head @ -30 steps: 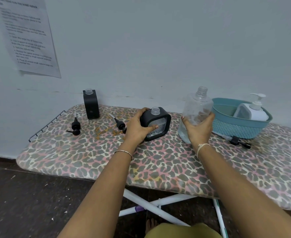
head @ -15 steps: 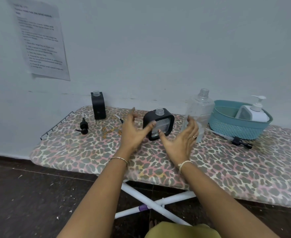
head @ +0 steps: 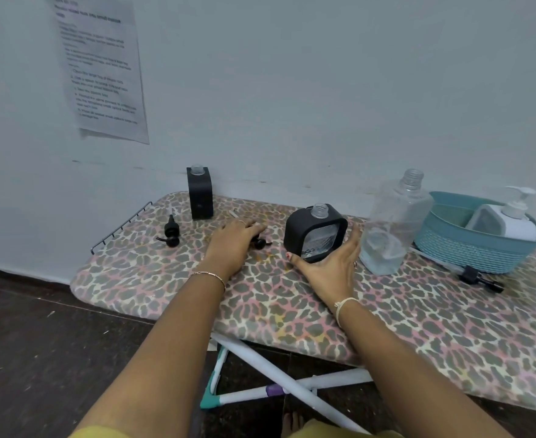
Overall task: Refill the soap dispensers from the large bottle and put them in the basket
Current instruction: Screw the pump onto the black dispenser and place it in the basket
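Note:
A square black dispenser (head: 315, 235) with a clear window and no pump stands on the leopard-print ironing board (head: 323, 317). My right hand (head: 329, 263) cups it from the front right, thumb at its lower front corner and fingers behind its right side. My left hand (head: 231, 245) lies flat on the board, fingers over a black pump head (head: 262, 243). The large clear bottle (head: 393, 222) stands uncapped to the right with a little liquid at the bottom. A teal basket (head: 481, 254) beyond it holds a white dispenser (head: 513, 216).
A tall black dispenser (head: 200, 194) with an open neck stands at the back left by the wall. Another black pump head (head: 170, 232) lies near the board's wire rack end. A long pump (head: 478, 276) lies in front of the basket.
My right hand left the large bottle and came to the square dispenser. My left hand let go of that dispenser and moved left onto the pump head.

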